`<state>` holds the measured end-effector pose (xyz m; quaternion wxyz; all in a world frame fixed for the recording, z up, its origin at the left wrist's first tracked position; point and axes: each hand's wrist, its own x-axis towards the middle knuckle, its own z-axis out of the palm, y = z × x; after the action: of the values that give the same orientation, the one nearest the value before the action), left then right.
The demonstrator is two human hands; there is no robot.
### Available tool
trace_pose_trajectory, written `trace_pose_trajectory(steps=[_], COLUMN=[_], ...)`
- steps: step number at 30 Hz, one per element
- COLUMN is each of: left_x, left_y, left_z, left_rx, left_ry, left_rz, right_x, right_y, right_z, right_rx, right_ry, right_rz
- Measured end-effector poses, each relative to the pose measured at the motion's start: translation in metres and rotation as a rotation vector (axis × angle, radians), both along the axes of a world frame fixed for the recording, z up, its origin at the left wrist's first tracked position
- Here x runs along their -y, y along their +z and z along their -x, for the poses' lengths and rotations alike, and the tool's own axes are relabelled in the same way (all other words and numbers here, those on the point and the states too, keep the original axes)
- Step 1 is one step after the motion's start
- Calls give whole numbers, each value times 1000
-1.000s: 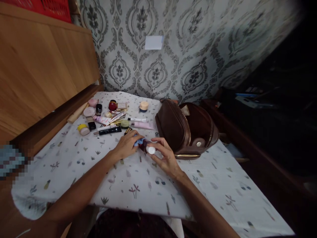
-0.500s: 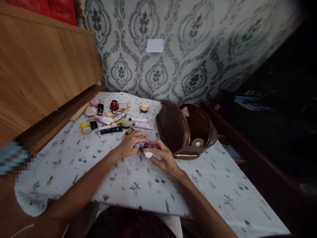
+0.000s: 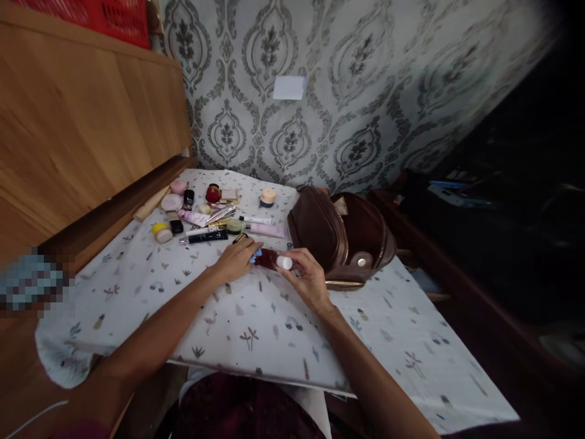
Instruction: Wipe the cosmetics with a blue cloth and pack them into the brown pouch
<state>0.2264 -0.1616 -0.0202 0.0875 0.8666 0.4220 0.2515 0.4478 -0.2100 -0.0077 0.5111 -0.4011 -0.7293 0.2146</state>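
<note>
Left hand presses a blue cloth around the base of a dark red cosmetic tube, and right hand pinches its white-capped end, mid-table. The one tube is probably light, slick and squeezable, and best gripped mid-body. One brown bag lies at 3 o'clock, and roughly fifteen cosmetics at 11.

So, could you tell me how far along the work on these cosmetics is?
Done: the bag lies unzipped and the cosmetics are spread in a cluster left of it. In hand: the right hand grips a dark red bottle near its white cap, the left hand presses a blue cloth against it. Left: likely the other cosmetics, all lying untouched.
</note>
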Motion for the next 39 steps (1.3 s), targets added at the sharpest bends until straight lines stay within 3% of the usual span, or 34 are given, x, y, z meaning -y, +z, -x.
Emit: trace_pose_trajectory(steps=[5,13,19,27,34,39], left_x=[8,26,18,0,-2,-5], left_y=[12,20,17,-1,-5,-6], left_z=[-1,-16,-13,-3,-5,-6], left_rx=[42,-32,-149,-60,99,191], left_ry=[-16,-240,-81,77,100,92], left_rz=[-85,-260,-127,-57,-46,-75], right_x=[-6,-7,-9,-4,-1,-2], right_y=[-8,-7,-12,-9,-3,-1], right_z=[3,3,2,6,9,8], right_rx=[-73,-184,-223,-326,-296,-127], right_ry=[-139,-133,-185,-138,-130,-170], right_rz=[34,85,105,194,255,204])
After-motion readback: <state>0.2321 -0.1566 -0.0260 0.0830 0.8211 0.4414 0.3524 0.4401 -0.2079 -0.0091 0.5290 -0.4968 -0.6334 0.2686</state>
